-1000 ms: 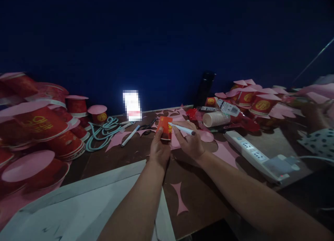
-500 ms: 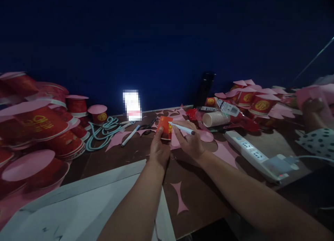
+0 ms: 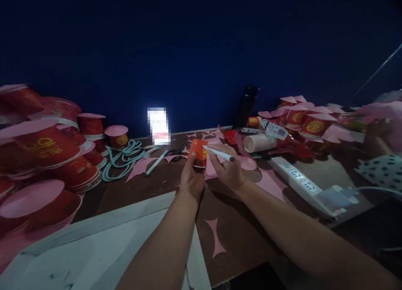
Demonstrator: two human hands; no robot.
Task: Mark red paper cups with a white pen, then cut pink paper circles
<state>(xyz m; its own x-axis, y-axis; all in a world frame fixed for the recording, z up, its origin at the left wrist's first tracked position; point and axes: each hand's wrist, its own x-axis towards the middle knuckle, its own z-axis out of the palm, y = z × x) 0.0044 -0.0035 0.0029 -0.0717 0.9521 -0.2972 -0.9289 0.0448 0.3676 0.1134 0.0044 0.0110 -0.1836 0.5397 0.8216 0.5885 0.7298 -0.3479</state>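
Observation:
Wrapped around a red paper cup with gold print, my left hand has its thumb on the cup's near side. My right hand grips a white marker pen between thumb and fingers. The pen's left end is at the cup's printed side; whether it touches cannot be made out. A dark tip marks its other end. Another white and blue marker lies on the table to the left of the cup. Pink paper scraps with curved cut edges lie around my hands.
Red cups topped with pink discs are piled at left, others at right. Near them lie a teal cable, stacked cups and a power strip. A lit, blurred screen and black bottle stand behind. At right is someone's dotted sleeve.
The other person's hand and pink paper at the right edge have shifted. My hands, the cup and the pen stay almost exactly where they were.

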